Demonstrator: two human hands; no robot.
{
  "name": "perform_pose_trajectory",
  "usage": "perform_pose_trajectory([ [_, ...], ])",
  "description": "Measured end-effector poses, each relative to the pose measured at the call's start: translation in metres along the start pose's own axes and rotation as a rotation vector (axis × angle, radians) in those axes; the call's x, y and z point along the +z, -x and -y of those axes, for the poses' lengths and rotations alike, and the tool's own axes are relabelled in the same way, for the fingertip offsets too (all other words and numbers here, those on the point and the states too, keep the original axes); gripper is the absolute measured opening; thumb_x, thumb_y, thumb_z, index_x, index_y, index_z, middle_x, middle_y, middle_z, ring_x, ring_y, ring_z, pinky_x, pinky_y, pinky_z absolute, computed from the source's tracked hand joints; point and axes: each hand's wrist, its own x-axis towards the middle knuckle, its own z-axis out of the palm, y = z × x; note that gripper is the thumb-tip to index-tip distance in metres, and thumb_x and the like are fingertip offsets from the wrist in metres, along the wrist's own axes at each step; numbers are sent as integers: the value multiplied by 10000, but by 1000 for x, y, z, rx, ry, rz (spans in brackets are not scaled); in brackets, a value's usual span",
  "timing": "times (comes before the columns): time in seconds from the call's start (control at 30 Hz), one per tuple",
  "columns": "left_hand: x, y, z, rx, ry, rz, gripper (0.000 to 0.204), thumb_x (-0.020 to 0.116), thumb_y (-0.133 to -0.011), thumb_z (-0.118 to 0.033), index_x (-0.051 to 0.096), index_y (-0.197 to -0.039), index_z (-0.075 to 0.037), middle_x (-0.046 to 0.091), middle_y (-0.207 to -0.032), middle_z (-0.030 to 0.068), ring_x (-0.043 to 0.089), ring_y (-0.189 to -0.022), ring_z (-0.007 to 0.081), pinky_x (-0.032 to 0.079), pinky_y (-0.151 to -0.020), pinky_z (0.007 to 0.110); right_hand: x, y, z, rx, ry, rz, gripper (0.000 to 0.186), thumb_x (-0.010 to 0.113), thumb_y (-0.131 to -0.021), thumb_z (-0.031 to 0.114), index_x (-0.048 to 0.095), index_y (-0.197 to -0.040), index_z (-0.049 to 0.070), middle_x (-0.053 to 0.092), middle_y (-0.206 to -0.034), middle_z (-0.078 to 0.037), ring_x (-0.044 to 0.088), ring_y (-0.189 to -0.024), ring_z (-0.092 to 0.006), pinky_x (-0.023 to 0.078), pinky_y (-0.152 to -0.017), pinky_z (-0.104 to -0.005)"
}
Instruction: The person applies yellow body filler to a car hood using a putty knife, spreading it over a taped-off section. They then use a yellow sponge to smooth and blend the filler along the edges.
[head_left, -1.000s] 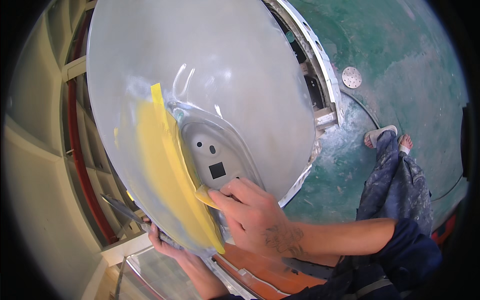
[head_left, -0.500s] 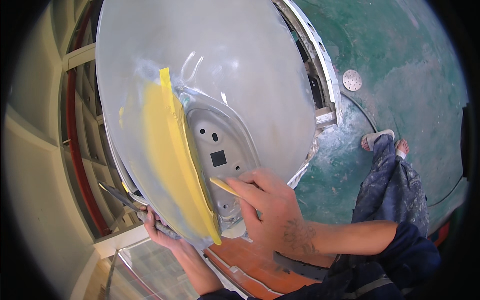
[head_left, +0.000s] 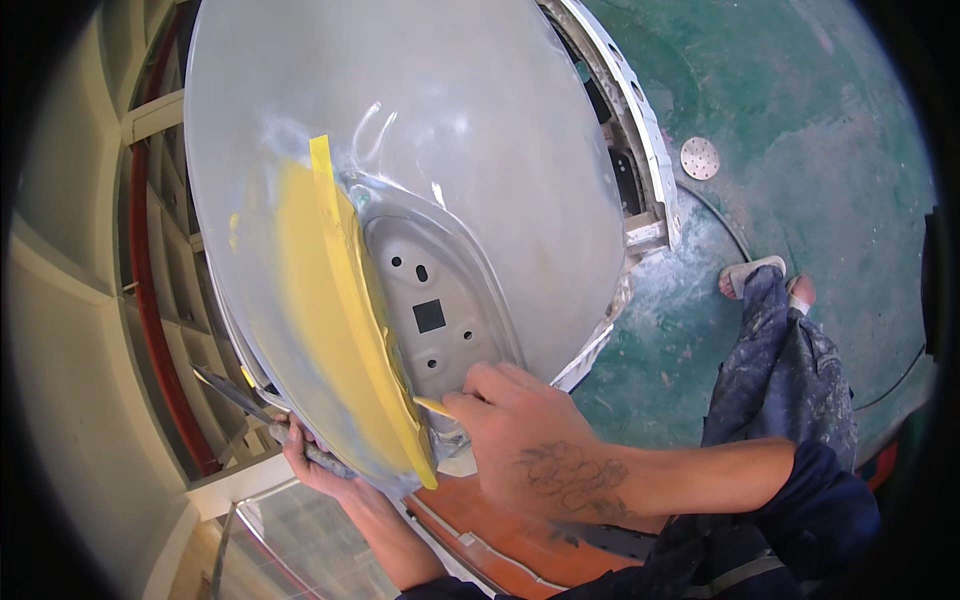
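A large grey car body panel (head_left: 500,110) is in front of me, with a band of smoothed yellow filler (head_left: 310,270) on it. A strip of yellow masking tape (head_left: 345,260) runs along the filler's right edge, beside a recess (head_left: 450,290) with several holes. My right hand (head_left: 510,420) pinches a small yellow spreader (head_left: 431,405), its tip at the recess side of the tape's lower part. At the panel's lower left edge, my left hand (head_left: 312,468) grips a putty knife (head_left: 232,390), dark blade pointing up and left.
An exposed metal frame (head_left: 640,130) borders the panel on the right. On the green floor (head_left: 800,190) lie a round perforated disc (head_left: 699,158) and a hose (head_left: 722,218). A red pipe (head_left: 145,280) runs past the beige structure at left. An orange surface (head_left: 490,530) lies below.
My right hand has moved down along the tape's recess side with the spreader, its wrist turning. My left hand stays nearly in place with the putty knife. The view has shifted slightly.
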Motion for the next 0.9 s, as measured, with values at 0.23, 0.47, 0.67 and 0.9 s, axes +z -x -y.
perform_pose_trajectory([
  [0.23, -2, 3, 2, 20, 14, -69, 179, 583, -965, -143, 596, -1134, -86, 442, -731, -45, 455, -591, 67, 421, -540, 219, 6, -39, -11, -127, -179, -407, 380, 588, -853, -90, 647, -1221, -16, 611, -1005, -141, 626, -852, -308, 508, -728, -384],
  [0.47, 14, 8, 4, 75, -19, -28, 148, 574, -1019, -191, 575, -1108, -73, 434, -721, -26, 456, -561, 75, 421, -500, 227, 36, -8, -12, -192, -136, -350, 423, 588, -786, -131, 655, -1194, -44, 626, -995, -135, 618, -874, -309, 506, -724, -382],
  [0.67, 11, 7, 5, 94, 33, -68, 200, 553, -1032, -172, 560, -1195, -56, 424, -728, -11, 439, -543, 81, 405, -476, 236, 29, 15, -23, -142, -151, -361, 403, 598, -807, -83, 651, -1205, -44, 629, -1025, -141, 604, -910, -318, 509, -768, -380],
  [0.9, -1, -5, 9, 162, -28, 129, 240, 547, -1011, -134, 539, -1222, -20, 425, -738, 4, 417, -524, 86, 361, -442, 230, 6, -78, -16, -330, -241, -664, 381, 596, -846, -133, 699, -1189, -2, 662, -1058, -130, 623, -931, -293, 517, -777, -365],
])
